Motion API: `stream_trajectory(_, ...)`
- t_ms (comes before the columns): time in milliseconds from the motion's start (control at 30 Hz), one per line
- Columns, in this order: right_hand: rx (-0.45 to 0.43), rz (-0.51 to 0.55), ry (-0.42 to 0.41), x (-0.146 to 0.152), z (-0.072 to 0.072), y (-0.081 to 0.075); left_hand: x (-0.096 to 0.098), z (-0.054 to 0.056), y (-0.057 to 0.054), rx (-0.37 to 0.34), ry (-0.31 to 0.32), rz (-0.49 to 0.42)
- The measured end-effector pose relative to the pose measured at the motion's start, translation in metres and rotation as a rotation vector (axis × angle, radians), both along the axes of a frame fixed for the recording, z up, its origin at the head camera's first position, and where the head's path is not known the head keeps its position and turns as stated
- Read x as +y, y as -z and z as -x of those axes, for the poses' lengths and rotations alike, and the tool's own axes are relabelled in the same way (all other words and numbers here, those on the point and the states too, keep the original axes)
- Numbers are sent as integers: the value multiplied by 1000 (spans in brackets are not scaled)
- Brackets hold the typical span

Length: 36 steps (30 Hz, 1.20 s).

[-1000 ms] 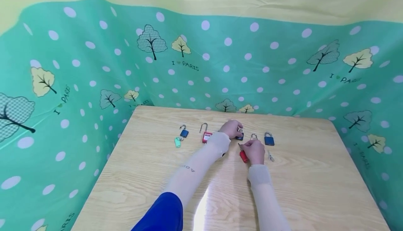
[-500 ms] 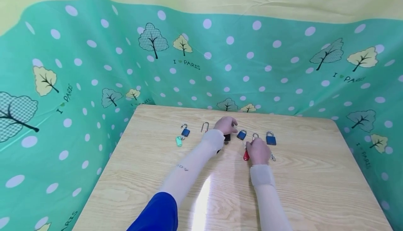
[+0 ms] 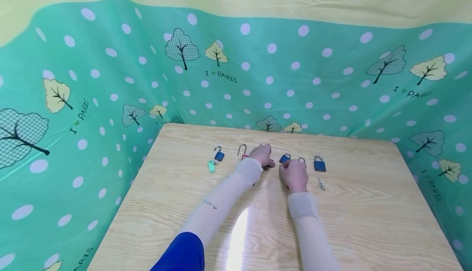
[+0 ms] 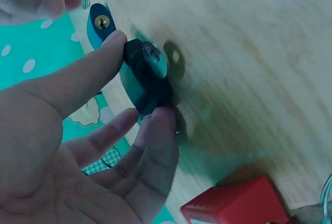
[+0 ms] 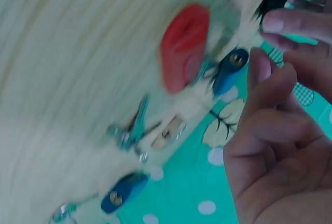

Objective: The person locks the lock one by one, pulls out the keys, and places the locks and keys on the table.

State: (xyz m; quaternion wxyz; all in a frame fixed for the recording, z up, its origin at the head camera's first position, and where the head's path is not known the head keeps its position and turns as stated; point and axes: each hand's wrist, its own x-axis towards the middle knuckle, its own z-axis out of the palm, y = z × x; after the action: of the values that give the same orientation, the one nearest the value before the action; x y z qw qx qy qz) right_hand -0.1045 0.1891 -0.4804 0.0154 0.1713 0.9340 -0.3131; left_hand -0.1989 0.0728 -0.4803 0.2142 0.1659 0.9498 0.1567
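Observation:
My left hand (image 3: 262,156) pinches a black padlock (image 4: 155,92) between thumb and fingertips, just above the table; in the head view the hand hides most of it. To its right, my right hand (image 3: 295,176) hovers in front of a blue padlock (image 3: 284,158). In the right wrist view, that hand's thumb and forefinger are bent close together with nothing visible between them. A red key tag (image 5: 184,47) lies on the table beside this blue padlock (image 5: 224,81). A red padlock (image 4: 233,203) with its shackle raised sits left of the left hand.
At the left lie another blue padlock (image 3: 219,156), shackle raised, and a mint key tag (image 3: 211,166). To the right are a small brass-faced padlock (image 5: 168,132), a larger blue padlock (image 3: 319,165) and loose keys (image 3: 321,185). A patterned curtain (image 3: 254,78) stands behind the wooden table (image 3: 368,205).
My left hand has left the blue padlock and moved left to the black padlock. My right hand has let go of the key with the red tag and shifted slightly left.

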Motion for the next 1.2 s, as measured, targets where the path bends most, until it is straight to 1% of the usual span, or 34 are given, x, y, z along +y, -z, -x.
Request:
stream_trajectory(167, -34, 82, -36, -9, 3, 4, -2, 2, 2, -23, -8, -56)
stream_trajectory(333, -23, 123, -61, -16, 6, 9, -4, 5, 4, -47, 5, -82)
stream_trajectory(433, -18, 173, -64, -19, 8, 11, -6, 7, 5, -76, -1, -110)
stream_trajectory(500, -14, 205, -64, -20, 9, 12, -9, 8, 5, -107, -16, -138)
stream_trajectory(633, -6, 254, -42, -23, 11, 13, -14, 8, 5, -148, -42, -203)
stream_trajectory(700, -20, 293, -31, -23, 12, 14, -17, 7, 5, -161, -54, -236)
stream_trajectory(867, -69, 418, -10, -23, 15, 17, -24, 5, 8, -159, -83, -308)
stream_trajectory(1000, -21, 524, 28, -23, 17, 16, -28, 4, 4, -146, -63, -391)
stream_trajectory(1067, 7, 548, 39, -22, 17, 15, -29, 4, 1, -150, -59, -435)
stream_trajectory(1133, 22, 587, 51, -23, 17, 13, -31, 4, 0, -164, -76, -482)
stream_trajectory(1200, 24, 638, 74, -23, 18, 13, -33, 5, 0, -185, -122, -526)
